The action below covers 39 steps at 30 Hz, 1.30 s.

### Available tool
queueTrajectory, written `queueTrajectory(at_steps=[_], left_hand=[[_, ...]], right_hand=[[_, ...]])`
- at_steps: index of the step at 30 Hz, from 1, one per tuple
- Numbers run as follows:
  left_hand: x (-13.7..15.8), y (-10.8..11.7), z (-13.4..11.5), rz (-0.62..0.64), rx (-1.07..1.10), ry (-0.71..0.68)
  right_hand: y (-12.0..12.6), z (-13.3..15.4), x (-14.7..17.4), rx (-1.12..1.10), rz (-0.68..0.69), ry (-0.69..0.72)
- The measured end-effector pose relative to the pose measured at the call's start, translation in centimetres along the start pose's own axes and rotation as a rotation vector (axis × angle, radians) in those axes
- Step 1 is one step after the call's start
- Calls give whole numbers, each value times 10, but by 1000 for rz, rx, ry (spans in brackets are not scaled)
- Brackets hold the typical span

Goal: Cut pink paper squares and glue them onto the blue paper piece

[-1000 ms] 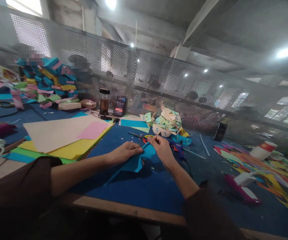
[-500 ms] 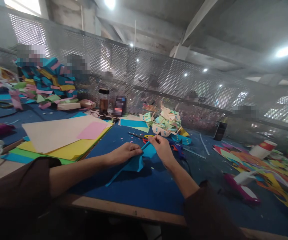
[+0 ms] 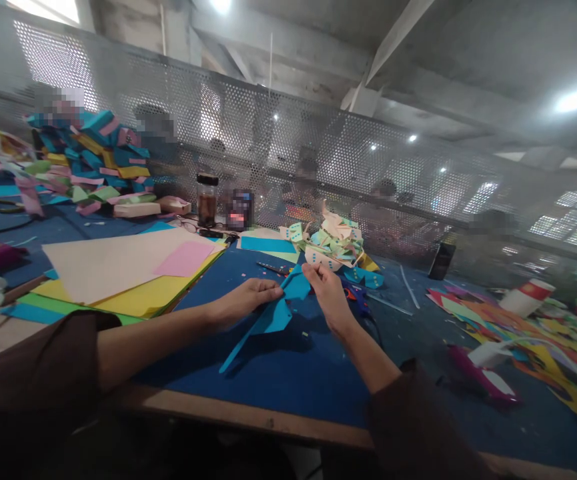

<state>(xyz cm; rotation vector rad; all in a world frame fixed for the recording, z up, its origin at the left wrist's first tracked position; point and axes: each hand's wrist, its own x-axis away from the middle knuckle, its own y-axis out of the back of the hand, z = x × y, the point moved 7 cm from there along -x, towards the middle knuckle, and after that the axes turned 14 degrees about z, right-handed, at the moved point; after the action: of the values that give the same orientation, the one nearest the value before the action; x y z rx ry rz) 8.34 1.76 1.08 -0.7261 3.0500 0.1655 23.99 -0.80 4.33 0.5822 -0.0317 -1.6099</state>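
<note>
A blue paper piece [image 3: 274, 319] with a long narrow folded edge and wavy cut flaps hangs between my hands, tilted above the blue tabletop [image 3: 313, 380]. My left hand [image 3: 253, 297] pinches its folded edge near the middle. At the upper end, the fingers of my right hand [image 3: 325, 283] are closed on a corner of the same paper. Scissors [image 3: 271, 267] lie just behind the paper, their handles partly hidden. To the right of my right hand is a blue glue gun [image 3: 361, 300].
Large paper sheets [image 3: 118, 263] are stacked at left. A heap of dotted paper cutouts [image 3: 335, 243] sits beyond my hands. A jar [image 3: 207, 203] and a phone [image 3: 441, 260] stand near the perforated screen [image 3: 278, 160]. Coloured scraps, a paper cup [image 3: 525, 298] and a purple power strip [image 3: 485, 377] lie right.
The blue paper has been turned, so its cut flaps now show more openly between my hands. My right hand's grip has shifted slightly to the paper's upper right corner.
</note>
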Motion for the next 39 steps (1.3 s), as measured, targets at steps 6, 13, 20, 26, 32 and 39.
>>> queueTrajectory(at_steps=[6,13,20,26,32,39], left_hand=[[4,16,-7,-206,97,-60],[12,30,-17,-396,69,-170],[9,25,-9,-359,137,-204],[8,18,-10,-334,189,-205],[8,21,-12,-308,219,-218],[9,24,-14,-313,157,-189]], right_hand=[[-11,-7,-1,-99,73,-48],[-49,-4,8,-135,349,-77],[-69,9,20,-30,447,-22],[-71,6,19,57,410,-3],[-64,3,17,78,389,0],[-60,-5,14,82,386,-35]])
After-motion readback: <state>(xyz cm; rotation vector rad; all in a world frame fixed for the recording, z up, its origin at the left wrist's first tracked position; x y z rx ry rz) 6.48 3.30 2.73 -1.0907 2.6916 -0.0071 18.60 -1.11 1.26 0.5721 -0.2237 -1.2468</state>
